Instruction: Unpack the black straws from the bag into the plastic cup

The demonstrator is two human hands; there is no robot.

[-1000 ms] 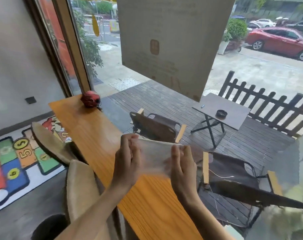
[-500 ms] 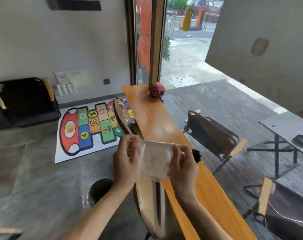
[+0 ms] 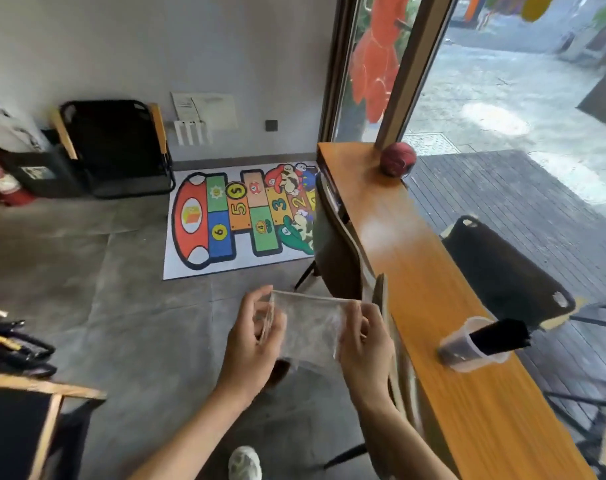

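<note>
- Grey concrete floor (image 3: 128, 306) fills the head view, with a play mat (image 3: 239, 220) by the wall and a long wooden bench (image 3: 433, 306) under the window.
- We hold the clear bag (image 3: 308, 330) stretched between both hands, out over the floor. Left hand (image 3: 251, 341) fingers pinch one edge, right hand (image 3: 363, 344) fingers the other. It looks empty, so we judge it waste.
- Straws (image 3: 498, 336) already lean in the cup (image 3: 467, 348) on the bench, clear of us.
</note>
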